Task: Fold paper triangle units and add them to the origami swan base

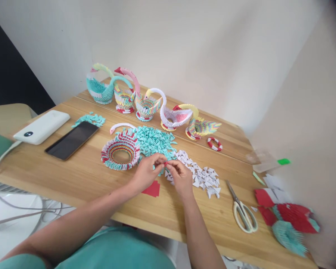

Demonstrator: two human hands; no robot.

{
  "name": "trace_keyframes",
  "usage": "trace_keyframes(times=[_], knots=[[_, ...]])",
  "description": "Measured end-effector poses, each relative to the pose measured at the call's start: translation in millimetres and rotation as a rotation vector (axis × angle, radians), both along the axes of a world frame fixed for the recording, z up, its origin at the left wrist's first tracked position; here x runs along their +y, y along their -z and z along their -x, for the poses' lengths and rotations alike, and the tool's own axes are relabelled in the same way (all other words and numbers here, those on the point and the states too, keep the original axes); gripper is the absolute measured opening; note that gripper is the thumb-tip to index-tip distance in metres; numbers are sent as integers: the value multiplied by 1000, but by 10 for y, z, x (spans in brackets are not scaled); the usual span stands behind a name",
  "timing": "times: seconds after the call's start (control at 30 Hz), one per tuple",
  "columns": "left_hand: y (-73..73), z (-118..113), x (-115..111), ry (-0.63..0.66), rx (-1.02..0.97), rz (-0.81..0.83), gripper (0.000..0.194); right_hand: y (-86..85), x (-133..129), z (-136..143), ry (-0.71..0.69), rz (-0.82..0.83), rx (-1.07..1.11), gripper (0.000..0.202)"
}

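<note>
A small piece of red paper [165, 164] is pinched between the fingertips of my left hand [149, 170] and my right hand [181, 176]. Its exact shape is mostly covered by the fingers. Below my left wrist lies a small stack of red paper slips [152, 189]. Just beyond my hands spreads a heap of folded turquoise paper triangles [156, 141], and a pile of white paper triangles [205, 178] reaches out to the right. Left of my hands rests a round, ring-shaped body of folded paper pieces [108, 154], with a curved white paper swan neck [124, 125] behind it.
Several finished paper swans [172, 117] line the back of the table. A red-and-white paper ring [214, 144] lies near them. Scissors [244, 213] and loose red paper [294, 216] are at right; a phone [72, 140] and a white power bank [42, 127] at left.
</note>
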State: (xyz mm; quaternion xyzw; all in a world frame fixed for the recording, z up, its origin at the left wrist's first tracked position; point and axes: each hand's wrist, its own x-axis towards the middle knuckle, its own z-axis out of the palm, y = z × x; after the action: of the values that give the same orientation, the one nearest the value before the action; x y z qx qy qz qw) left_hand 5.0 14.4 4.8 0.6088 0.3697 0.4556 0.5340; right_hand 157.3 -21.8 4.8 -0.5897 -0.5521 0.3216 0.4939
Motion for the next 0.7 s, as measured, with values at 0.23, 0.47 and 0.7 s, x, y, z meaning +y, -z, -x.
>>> trace_keyframes(times=[0.23, 0.47, 0.7], knots=[[45, -19, 42, 171, -136, 270, 23, 21, 14, -12, 14, 23, 107, 14], [6, 3, 23, 131, -71, 228, 16, 53, 22, -11, 26, 19, 106, 13], [-7, -27, 40, 170, -202, 349, 29, 25, 31, 8, 32, 27, 185, 15]])
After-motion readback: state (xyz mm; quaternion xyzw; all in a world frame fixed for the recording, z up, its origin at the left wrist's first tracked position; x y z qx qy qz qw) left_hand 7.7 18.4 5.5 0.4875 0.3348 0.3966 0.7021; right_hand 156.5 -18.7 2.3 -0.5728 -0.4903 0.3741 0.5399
